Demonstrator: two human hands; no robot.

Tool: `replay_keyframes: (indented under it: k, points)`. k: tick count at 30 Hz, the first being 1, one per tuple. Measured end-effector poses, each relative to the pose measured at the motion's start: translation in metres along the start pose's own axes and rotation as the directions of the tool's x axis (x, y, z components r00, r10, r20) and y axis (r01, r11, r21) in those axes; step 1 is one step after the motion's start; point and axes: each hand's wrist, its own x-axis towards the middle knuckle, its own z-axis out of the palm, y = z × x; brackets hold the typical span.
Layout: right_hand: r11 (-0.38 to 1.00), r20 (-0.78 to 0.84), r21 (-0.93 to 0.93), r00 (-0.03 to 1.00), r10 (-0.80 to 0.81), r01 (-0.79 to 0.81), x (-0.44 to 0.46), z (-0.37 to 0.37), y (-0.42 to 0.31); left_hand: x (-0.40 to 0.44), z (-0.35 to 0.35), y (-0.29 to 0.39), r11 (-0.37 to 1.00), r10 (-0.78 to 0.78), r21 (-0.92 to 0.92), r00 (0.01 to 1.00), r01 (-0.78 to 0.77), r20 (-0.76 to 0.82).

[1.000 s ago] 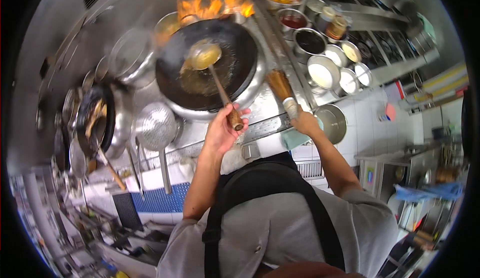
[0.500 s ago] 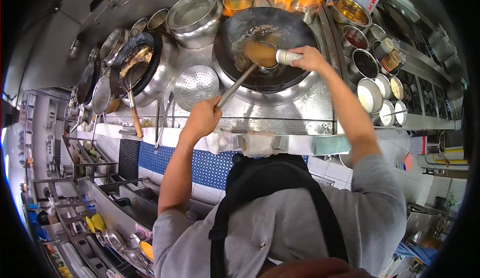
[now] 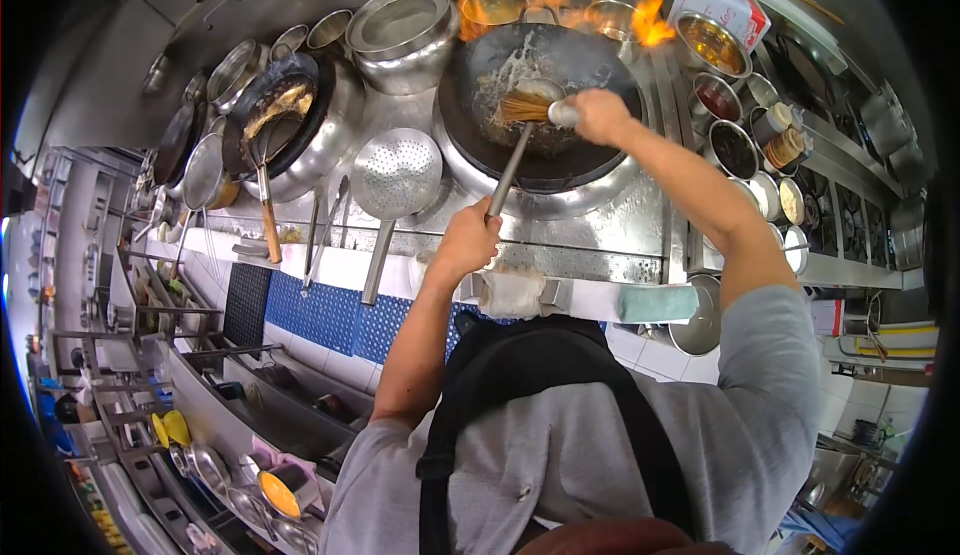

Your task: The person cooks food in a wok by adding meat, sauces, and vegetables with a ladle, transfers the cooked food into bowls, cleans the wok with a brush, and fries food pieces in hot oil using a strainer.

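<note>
Snugly, left grip (image 3: 468,242) clasping slender metal ladle (image 3: 512,169), right grip (image 3: 603,118) clasping bristly brush (image 3: 527,107).

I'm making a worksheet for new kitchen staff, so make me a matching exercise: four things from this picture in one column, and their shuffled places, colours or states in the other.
Column one:
1. Brush
2. Ladle
3. Skimmer
4. Cloth

Column two:
A. Pale green
B. Held in the left hand
C. Held in the right hand
D. Round and perforated, with a long handle

Right pairs: 1-C, 2-B, 3-D, 4-A
</note>
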Motion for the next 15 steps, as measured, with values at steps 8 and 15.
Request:
replay_keyframes:
  k: [8, 15]
  points:
    - [0.996, 0.093, 0.003, 0.992, 0.090, -0.090, -0.009, -0.004, 0.021, -0.009, -0.035, 0.006, 0.775, 0.223, 0.623, 0.968, -0.106, -0.112]
    - [0.994, -0.030, 0.081, 0.996, 0.079, -0.076, -0.018, 0.000, 0.017, -0.009, -0.058, 0.029, 0.758, 0.240, 0.636, 0.968, -0.142, -0.070]
